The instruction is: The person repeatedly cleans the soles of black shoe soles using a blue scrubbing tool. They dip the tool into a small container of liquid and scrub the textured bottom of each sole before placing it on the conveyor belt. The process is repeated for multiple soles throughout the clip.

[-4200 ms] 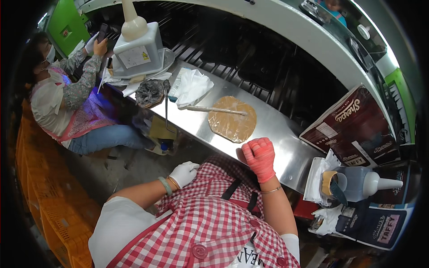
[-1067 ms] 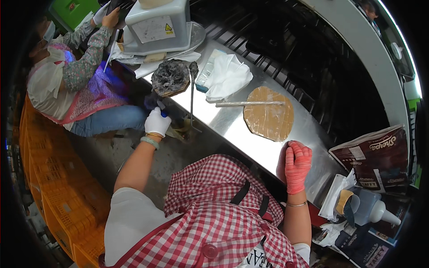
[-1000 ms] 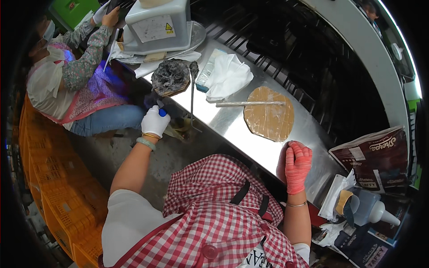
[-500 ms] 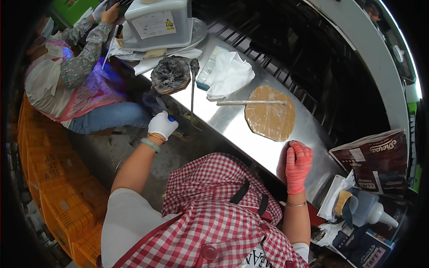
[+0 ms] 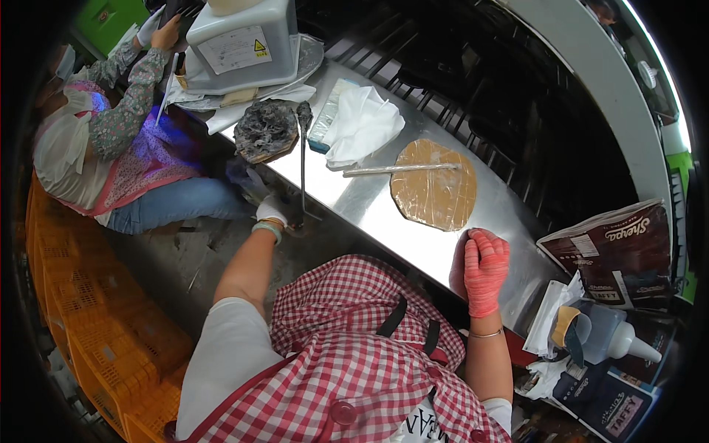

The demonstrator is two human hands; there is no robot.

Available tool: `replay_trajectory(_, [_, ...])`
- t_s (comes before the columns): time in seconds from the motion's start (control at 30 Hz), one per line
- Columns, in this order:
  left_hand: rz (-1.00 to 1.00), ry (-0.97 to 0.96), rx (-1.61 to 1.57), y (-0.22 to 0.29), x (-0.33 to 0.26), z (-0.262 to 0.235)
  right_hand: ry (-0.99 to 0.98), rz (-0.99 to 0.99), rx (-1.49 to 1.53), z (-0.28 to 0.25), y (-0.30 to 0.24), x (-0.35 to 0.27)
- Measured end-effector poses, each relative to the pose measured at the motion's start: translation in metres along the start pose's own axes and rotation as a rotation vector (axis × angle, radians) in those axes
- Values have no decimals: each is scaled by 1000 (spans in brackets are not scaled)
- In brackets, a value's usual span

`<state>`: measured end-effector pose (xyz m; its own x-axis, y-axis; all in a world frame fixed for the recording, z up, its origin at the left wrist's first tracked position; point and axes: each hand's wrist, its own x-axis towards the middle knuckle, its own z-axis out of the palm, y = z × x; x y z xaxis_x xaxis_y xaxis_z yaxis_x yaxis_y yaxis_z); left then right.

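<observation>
Hands: left point(image 5: 271, 212) outstretched, gripping long tongs point(image 5: 302, 166); right point(image 5: 485, 267) flat on steel counter point(image 5: 369, 199).

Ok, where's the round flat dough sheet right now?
Head view: the round dough sheet lies on the steel counter, just beyond the right hand, with a thin rod across its far edge.
</observation>
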<state>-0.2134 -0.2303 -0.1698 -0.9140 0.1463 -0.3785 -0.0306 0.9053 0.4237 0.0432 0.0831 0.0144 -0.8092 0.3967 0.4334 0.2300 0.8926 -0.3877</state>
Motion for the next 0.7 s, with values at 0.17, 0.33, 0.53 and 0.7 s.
replay_trajectory(0.17, [73, 212, 115, -5, -14, -68, 16, -5, 7, 3, 4, -2])
replay_trajectory(0.33, [196, 166, 168, 11, -59, -130, -11, -4, -6, 2, 3, -4])
replay_trajectory(0.53, [163, 41, 183, 4, -69, -90, -16, 4, 4, -2, -3, 1])
replay_trajectory(0.7, [92, 171, 108, 2, -55, -53, 9, -2, 3, 0, 1, -2])
